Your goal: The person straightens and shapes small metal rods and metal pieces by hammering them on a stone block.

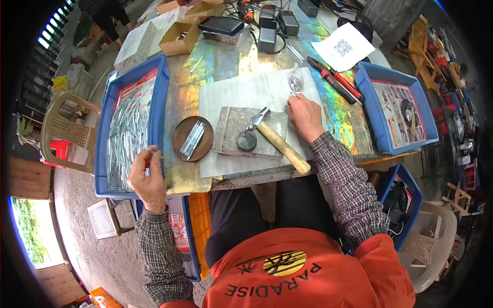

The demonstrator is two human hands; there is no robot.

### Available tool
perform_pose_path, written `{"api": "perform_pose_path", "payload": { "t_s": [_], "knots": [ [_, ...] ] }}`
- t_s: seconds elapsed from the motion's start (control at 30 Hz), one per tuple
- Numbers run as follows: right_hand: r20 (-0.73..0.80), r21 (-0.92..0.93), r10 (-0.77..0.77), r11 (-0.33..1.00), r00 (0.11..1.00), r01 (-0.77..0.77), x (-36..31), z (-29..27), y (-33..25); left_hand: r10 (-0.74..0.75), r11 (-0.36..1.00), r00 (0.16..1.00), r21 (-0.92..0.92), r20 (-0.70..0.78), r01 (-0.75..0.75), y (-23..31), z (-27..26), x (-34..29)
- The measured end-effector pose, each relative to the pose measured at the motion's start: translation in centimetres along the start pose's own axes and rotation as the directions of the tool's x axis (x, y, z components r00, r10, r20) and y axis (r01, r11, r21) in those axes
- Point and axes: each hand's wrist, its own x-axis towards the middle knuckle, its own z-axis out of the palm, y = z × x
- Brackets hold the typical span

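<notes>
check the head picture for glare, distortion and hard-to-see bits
Head view: fisheye bending bows straight edges, corners go black; head view: glare whitens patches of the tabletop; head view: the opening at lower left is partly washed out; head view: in the left blue tray, metal rods blend together.

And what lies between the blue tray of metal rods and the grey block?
In the head view: a round brown dish holding rods, then part of the white sheet.
</notes>
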Motion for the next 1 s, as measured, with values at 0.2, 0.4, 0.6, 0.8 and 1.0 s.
{"api": "perform_pose_path", "payload": {
  "t_s": [0.2,0.4,0.6,0.8,1.0],
  "knots": [
    [-0.073,0.086,-0.049,0.995,0.996,0.056,0.3,1.5,1.6,0.051,0.998,0.998,0.034,0.038,-0.052,3.4,2.5,-0.2],
    [-0.035,-0.097,-0.154,0.984,0.987,0.151,1.5,0.3,0.9,0.049,0.986,0.997,-0.164,0.062,-0.039,4.8,4.9,-0.4],
    [0.014,-0.074,-0.165,0.984,0.986,0.165,1.0,0.5,1.4,-0.051,0.919,0.992,-0.383,0.114,0.091,6.0,7.5,-1.2],
    [0.001,-0.092,-0.015,0.996,1.0,0.015,-0.4,-1.9,0.3,-0.054,0.914,0.986,-0.389,0.158,0.112,6.5,9.7,-1.4],
    [-0.005,0.163,0.029,0.986,1.0,-0.028,-1.7,-4.2,-0.6,-0.024,0.944,0.989,-0.322,0.144,0.07,6.6,10.0,-1.1]
  ]
}}
